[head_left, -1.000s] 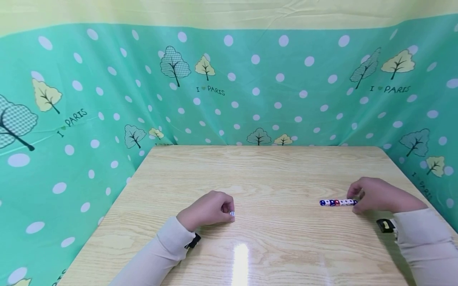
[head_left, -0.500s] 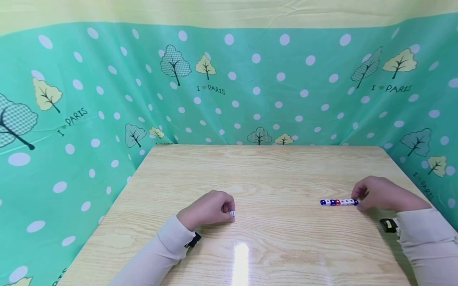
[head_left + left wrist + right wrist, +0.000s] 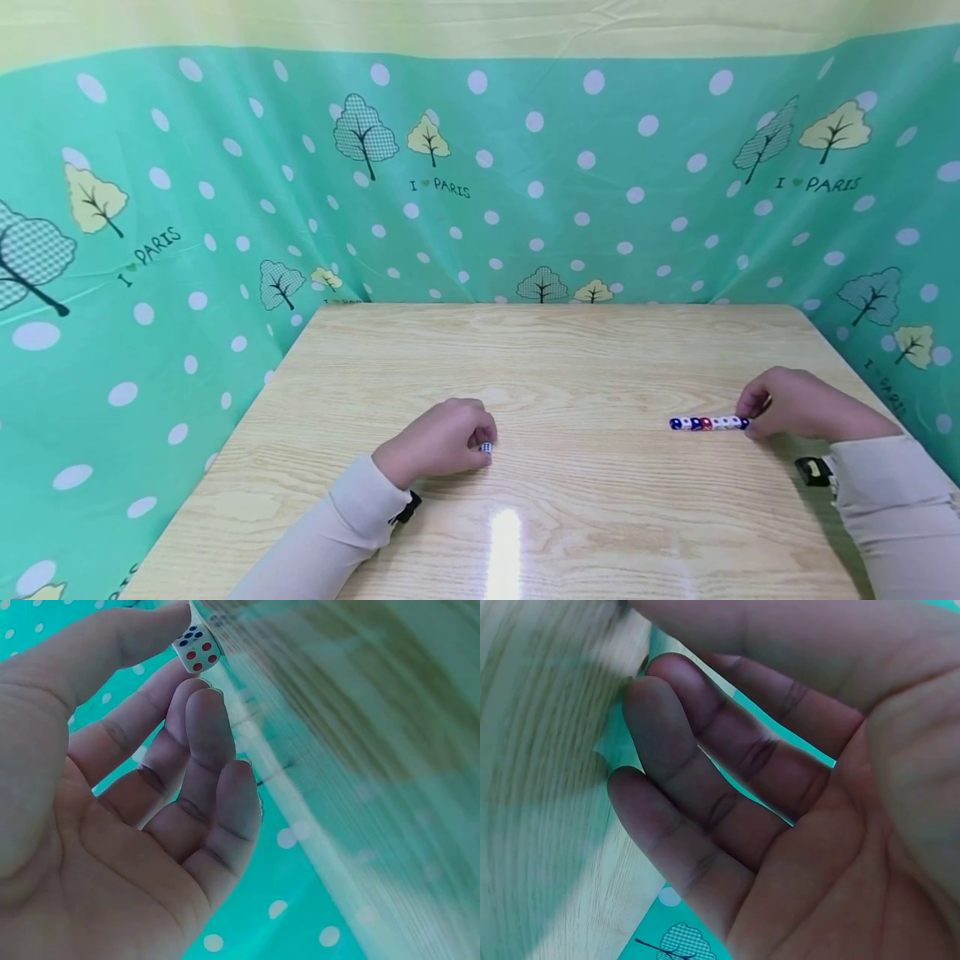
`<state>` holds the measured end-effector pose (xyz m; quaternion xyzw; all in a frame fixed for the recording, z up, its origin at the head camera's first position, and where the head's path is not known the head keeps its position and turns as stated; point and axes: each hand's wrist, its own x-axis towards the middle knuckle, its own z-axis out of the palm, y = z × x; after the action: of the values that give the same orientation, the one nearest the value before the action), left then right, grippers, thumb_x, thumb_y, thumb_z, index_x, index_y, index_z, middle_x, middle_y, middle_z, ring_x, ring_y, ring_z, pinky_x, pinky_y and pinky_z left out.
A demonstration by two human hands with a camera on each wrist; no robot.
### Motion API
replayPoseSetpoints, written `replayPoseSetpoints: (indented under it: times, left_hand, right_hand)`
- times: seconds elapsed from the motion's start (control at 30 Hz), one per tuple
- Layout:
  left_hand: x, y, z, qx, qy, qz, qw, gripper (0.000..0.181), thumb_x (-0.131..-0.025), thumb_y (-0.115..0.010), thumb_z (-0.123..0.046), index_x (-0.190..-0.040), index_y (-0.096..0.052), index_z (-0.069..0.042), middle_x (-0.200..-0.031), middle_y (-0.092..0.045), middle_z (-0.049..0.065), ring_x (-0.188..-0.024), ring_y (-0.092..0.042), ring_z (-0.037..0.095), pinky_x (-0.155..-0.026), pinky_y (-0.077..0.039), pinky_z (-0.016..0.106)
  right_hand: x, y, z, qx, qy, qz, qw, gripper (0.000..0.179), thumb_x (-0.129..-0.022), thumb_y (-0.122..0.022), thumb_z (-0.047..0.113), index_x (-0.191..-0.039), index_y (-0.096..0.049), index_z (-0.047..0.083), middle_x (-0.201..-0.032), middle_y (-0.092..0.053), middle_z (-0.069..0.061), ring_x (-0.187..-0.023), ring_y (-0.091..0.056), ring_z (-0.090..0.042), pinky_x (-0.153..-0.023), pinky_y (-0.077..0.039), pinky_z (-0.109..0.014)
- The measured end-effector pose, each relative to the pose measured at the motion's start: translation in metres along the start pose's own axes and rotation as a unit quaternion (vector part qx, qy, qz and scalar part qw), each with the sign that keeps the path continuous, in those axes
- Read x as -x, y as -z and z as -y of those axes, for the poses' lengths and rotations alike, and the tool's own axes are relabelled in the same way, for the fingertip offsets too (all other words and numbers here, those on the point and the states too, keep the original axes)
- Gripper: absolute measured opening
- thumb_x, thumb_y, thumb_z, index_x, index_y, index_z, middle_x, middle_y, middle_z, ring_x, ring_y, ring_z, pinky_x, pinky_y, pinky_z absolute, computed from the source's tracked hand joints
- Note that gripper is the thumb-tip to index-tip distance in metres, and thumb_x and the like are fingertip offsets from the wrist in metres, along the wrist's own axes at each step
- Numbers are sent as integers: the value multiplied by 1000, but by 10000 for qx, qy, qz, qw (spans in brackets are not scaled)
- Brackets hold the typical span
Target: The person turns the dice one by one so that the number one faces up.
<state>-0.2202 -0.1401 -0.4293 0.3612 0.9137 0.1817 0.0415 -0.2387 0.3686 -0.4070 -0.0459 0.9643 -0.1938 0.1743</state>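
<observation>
My left hand [image 3: 442, 437] is low over the table left of centre, pinching a white die [image 3: 486, 448] between thumb and index finger. In the left wrist view this die [image 3: 199, 651] shows red pips on one face and dark blue pips on another. To the right, a straight row of dice [image 3: 705, 423] in blue, white and red lies on the table. At the row's right end my right hand [image 3: 798, 404] pinches the end blue die [image 3: 745, 422] between thumb and index finger. In the right wrist view the right hand's fingers [image 3: 660, 720] show, but no dice.
The wood-grain table [image 3: 525, 358] carries a bright light reflection near its front. A green dotted cloth [image 3: 450, 208] with tree prints hangs along the back and both sides.
My right hand has shifted slightly right, to the very end of the dice row. The die in my left fingers has turned a little; the row stays about where it was.
</observation>
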Motion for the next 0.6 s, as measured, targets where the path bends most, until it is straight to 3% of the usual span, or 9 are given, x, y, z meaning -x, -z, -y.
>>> replayPoseSetpoints:
  times: [0.6]
  left_hand:
    - [-1,-1,0,-127,-119,-157,9997,13,-82,-75,-5,-83,-74,-18,-82,-68,-7,-76,-59,8,-70,-49,20]
  right_hand:
    - [1,-1,2,45,81,-42,9999,17,-77,-86,5,-87,-74,10,-86,-67,-3,-80,-56,-21,-70,-46,-35]
